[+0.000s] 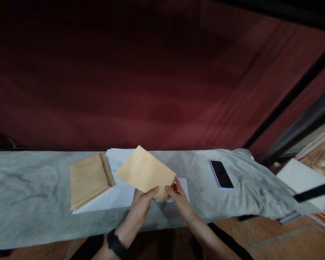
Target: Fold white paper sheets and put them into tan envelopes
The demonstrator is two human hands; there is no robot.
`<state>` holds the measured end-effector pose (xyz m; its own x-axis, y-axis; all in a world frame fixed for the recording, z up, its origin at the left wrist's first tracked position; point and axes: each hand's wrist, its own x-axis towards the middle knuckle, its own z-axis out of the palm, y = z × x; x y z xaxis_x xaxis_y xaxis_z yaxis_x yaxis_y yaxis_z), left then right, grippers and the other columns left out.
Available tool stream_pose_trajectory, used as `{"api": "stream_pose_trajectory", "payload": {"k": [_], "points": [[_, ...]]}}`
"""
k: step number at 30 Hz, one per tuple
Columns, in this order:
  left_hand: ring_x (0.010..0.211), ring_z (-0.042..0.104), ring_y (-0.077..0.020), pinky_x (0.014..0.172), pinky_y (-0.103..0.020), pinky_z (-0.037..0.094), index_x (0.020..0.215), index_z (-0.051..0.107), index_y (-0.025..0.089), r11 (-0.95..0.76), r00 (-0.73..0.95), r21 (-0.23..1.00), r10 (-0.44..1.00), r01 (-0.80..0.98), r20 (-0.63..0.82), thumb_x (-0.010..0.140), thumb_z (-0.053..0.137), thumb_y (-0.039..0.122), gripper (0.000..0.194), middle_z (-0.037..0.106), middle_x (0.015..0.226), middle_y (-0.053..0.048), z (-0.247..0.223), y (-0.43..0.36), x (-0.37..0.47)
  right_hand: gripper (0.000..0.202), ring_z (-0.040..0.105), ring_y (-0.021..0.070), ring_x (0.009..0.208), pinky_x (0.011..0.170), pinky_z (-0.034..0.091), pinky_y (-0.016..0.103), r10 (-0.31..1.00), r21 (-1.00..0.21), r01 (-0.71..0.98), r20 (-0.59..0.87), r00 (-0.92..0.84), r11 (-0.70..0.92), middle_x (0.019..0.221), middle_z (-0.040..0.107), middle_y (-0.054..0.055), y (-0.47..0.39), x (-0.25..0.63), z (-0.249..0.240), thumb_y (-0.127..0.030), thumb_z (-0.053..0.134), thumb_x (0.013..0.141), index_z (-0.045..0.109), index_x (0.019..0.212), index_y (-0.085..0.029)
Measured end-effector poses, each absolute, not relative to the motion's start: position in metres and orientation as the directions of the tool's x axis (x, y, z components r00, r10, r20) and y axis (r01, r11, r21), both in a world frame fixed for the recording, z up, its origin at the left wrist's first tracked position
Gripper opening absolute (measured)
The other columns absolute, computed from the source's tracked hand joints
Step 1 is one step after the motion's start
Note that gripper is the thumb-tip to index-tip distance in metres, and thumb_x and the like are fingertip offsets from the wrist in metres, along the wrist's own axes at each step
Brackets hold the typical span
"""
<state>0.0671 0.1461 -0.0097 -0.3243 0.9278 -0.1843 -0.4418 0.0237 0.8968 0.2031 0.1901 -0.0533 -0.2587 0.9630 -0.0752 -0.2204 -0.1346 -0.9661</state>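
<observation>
Hold the brown envelope (148,173) steady above the counter (202,202), between the envelope pile (89,180) and the phone (222,174), and work its right edge gently to avoid creases. Your left hand (141,206) is part-closed, gripping it thumb-on-top; your right hand (182,202) curls at that edge, though its exact grip is unclear.

Envelopes (144,173): one stack (88,178), apparently one held; one phone (221,174)
</observation>
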Motion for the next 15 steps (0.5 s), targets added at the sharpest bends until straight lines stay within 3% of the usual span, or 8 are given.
{"api": "stream_pose_trajectory", "payload": {"k": [3, 6, 11, 15], "points": [[0.116, 0.066, -0.0291, 0.106, -0.042, 0.047, 0.117, 0.069, 0.015, 0.013, -0.369, 0.896, 0.908, -0.445, -0.197, 0.058, 0.091, 0.031, 0.064, 0.072, 0.121, -0.012, -0.012, 0.148, 0.074, 0.042, 0.067, 0.0222, 0.082, 0.074, 0.054, 0.033, 0.968, -0.953, -0.248, -0.118, -0.221, -0.172, 0.091, 0.073, 0.002, 0.198, 0.205, -0.055, -0.045, 0.072, 0.069, 0.067, 0.106, -0.025], [0.116, 0.066, -0.0274, 0.102, -0.037, 0.050, 0.116, 0.069, 0.014, 0.044, -0.351, 0.883, 0.907, -0.468, -0.232, 0.059, 0.092, 0.027, 0.063, 0.073, 0.120, -0.012, -0.014, 0.152, 0.074, 0.025, 0.065, 0.0214, 0.077, 0.068, 0.051, 0.031, 0.969, -0.954, -0.236, -0.139, -0.202, -0.186, 0.084, 0.073, 0.000, 0.205, 0.213, -0.055, -0.038, 0.070, 0.066, 0.069, 0.087, -0.026], [0.095, 0.074, -0.0224, 0.076, -0.028, 0.060, 0.115, 0.068, 0.016, 0.188, -0.196, 0.738, 0.895, -0.648, -0.400, 0.066, 0.087, 0.015, 0.052, 0.075, 0.111, -0.010, -0.018, 0.159, 0.069, 0.022, 0.067, 0.0192, 0.068, 0.066, 0.051, 0.030, 0.925, -0.878, -0.344, -0.234, -0.298, -0.333, 0.079, 0.074, 0.001, 0.209, 0.231, -0.040, -0.034, 0.072, 0.066, 0.070, 0.084, -0.021], [0.087, 0.074, -0.0180, 0.068, -0.023, 0.059, 0.107, 0.068, 0.016, 0.243, -0.105, 0.625, 0.878, -0.742, -0.467, 0.070, 0.081, 0.005, 0.041, 0.076, 0.106, -0.007, -0.017, 0.162, 0.070, 0.030, 0.070, 0.0198, 0.069, 0.068, 0.054, 0.031, 0.878, -0.828, -0.379, -0.252, -0.407, -0.414, 0.078, 0.075, 0.003, 0.210, 0.241, -0.030, -0.036, 0.079, 0.065, 0.072, 0.088, -0.018]]}}
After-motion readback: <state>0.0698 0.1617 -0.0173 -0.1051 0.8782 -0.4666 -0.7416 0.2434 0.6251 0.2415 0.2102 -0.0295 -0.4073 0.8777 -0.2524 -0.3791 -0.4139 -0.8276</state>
